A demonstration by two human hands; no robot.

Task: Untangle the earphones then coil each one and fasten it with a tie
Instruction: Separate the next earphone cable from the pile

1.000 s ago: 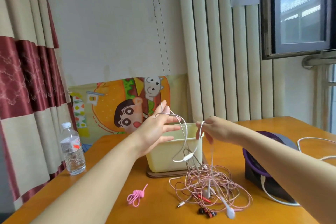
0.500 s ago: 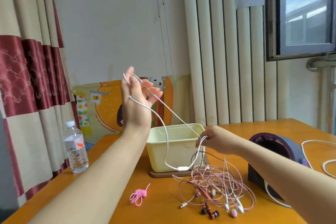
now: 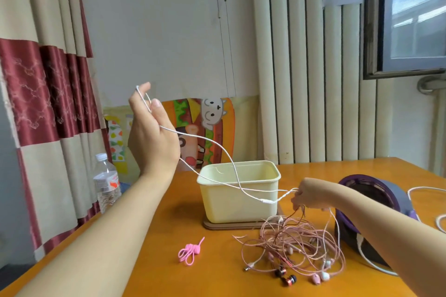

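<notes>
My left hand (image 3: 152, 135) is raised high above the table's left side, with a white earphone cable (image 3: 217, 152) looped over its fingers. Two strands of that cable run down to my right hand (image 3: 311, 196), which pinches them low beside the cream box. Below my right hand lies a tangle of pink earphone cables (image 3: 289, 243) with red-black and pink earbuds at its front. A bundle of pink ties (image 3: 189, 251) lies on the table to the left of the tangle.
A cream plastic box (image 3: 239, 190) stands on a wooden base mid-table. A purple and grey round device (image 3: 376, 198) with a white cord sits at the right. A water bottle (image 3: 106, 183) stands by the curtain at the left edge.
My left hand has stayed raised and drawn the white cable further out. My right hand has dropped lower and to the right, stretching the strands between the two hands.
</notes>
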